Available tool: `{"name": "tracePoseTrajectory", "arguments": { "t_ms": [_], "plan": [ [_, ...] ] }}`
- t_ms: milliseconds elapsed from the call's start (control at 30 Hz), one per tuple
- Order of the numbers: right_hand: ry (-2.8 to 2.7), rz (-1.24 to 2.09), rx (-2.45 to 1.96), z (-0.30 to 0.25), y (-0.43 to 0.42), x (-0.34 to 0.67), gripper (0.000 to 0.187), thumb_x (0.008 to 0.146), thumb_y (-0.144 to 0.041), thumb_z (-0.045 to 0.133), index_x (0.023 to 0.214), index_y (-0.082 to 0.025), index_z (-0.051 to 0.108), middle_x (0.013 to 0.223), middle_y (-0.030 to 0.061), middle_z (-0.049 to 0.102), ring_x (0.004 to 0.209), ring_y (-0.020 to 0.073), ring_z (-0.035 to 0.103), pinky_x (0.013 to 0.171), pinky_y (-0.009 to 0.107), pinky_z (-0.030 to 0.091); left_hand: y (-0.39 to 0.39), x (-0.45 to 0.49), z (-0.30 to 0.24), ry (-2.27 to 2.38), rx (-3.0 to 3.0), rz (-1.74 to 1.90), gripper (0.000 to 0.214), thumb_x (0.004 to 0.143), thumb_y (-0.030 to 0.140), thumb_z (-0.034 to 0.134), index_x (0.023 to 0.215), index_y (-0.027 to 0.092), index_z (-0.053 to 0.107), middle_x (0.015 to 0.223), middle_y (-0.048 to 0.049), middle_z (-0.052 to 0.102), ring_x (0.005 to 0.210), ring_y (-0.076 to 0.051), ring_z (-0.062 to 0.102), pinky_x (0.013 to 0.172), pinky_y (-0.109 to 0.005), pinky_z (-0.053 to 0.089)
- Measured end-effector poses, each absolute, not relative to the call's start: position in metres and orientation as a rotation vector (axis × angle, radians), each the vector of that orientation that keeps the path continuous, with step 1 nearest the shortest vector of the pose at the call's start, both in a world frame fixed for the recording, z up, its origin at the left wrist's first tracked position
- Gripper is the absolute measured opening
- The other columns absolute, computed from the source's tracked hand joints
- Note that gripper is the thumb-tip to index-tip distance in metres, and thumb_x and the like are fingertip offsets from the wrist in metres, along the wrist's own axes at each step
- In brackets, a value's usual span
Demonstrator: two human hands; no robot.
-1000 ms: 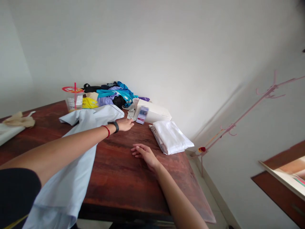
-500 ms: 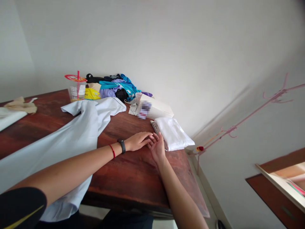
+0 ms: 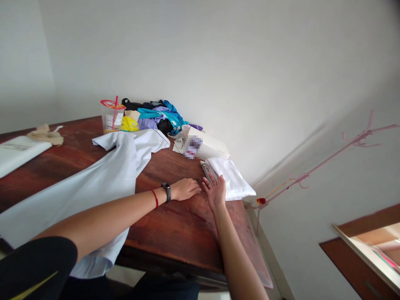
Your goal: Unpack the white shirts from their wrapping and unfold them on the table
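My left hand [image 3: 185,189] lies palm down on the dark wooden table [image 3: 175,229], fingers stretched out and holding nothing. Just to its right, my right hand [image 3: 215,192] is turned palm up with its fingers spread, and it too is bare. Behind the right hand sits a folded white cloth [image 3: 234,177] with a greyish patterned edge at its left side. A pale white garment [image 3: 103,183] with a short sleeve is spread across the table's left part, under my left forearm, and hangs over the front edge.
Toward the wall are a white box [image 3: 209,143], a heap of blue, purple and black clothes [image 3: 159,114], a yellow packet [image 3: 129,124] and a plastic cup with a straw [image 3: 113,118]. At left lies a white package [image 3: 23,152]. A pink coat rack [image 3: 331,156] stands right of the table.
My hands have moved apart from touching fingertips; the right palm has opened and its fingers have spread. The view has shifted slightly, and the garment and cloth lie as before.
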State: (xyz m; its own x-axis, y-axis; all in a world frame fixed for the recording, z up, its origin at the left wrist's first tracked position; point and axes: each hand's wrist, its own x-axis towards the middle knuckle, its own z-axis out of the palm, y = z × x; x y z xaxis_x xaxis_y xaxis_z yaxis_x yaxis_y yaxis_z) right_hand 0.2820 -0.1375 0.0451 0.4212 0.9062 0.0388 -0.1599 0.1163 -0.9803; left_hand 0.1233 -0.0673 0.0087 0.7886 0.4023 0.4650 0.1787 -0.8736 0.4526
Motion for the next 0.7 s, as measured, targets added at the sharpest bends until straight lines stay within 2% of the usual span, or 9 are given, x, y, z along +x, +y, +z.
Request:
{"name": "tracePoseTrajectory", "arguments": {
  "t_ms": [133, 300, 467, 567, 700],
  "plan": [
    [-0.835, 0.959, -1.124, 0.049, -0.139, 0.292, 0.057, 0.088, -0.072, 0.038, 0.127, -0.032, 0.052, 0.143, 0.0069, 0.058, 0.124, 0.0250, 0.062, 0.091, 0.043, 0.057, -0.065, 0.126, 0.004, 0.431, 2.576, 0.795, 0.039, 0.104, 0.041, 0.043, 0.099, 0.018, 0.074, 0.106, -0.0117, 0.073, 0.105, -0.028, 0.066, 0.098, -0.039, 0.045],
    [-0.830, 1.036, -1.057, 0.038, -0.136, 0.299, 0.063, 0.082, -0.082, 0.041, 0.116, -0.031, 0.057, 0.131, 0.0089, 0.067, 0.126, 0.0252, 0.060, 0.094, 0.046, 0.055, -0.062, 0.128, -0.001, 0.406, 2.554, 0.797, 0.041, 0.105, 0.041, 0.041, 0.100, 0.019, 0.074, 0.111, -0.0122, 0.072, 0.109, -0.027, 0.064, 0.103, -0.039, 0.042],
    [-0.783, 1.003, -1.052, 0.028, -0.131, 0.304, 0.060, 0.086, -0.077, 0.036, 0.111, -0.028, 0.059, 0.136, 0.0106, 0.064, 0.123, 0.0241, 0.061, 0.097, 0.044, 0.053, -0.061, 0.126, 0.000, 0.381, 2.330, 0.809, 0.042, 0.103, 0.047, 0.043, 0.091, 0.019, 0.072, 0.105, -0.0118, 0.072, 0.106, -0.028, 0.064, 0.103, -0.040, 0.041],
    [-0.822, 0.936, -1.086, 0.030, -0.131, 0.304, 0.059, 0.090, -0.072, 0.033, 0.117, -0.027, 0.059, 0.147, 0.0093, 0.057, 0.117, 0.0236, 0.065, 0.097, 0.043, 0.053, -0.061, 0.126, 0.002, 0.422, 2.203, 0.849, 0.049, 0.105, 0.051, 0.034, 0.097, 0.019, 0.070, 0.106, -0.0102, 0.072, 0.103, -0.026, 0.065, 0.099, -0.037, 0.044],
    [-0.911, 0.874, -1.093, 0.037, -0.133, 0.301, 0.060, 0.093, -0.069, 0.030, 0.126, -0.027, 0.058, 0.152, 0.0074, 0.051, 0.107, 0.0217, 0.069, 0.092, 0.039, 0.054, -0.057, 0.128, 0.000, 0.497, 1.989, 0.899, 0.064, 0.106, 0.058, 0.017, 0.115, 0.016, 0.064, 0.111, -0.0112, 0.072, 0.105, -0.024, 0.066, 0.097, -0.035, 0.048]
  ]
}}
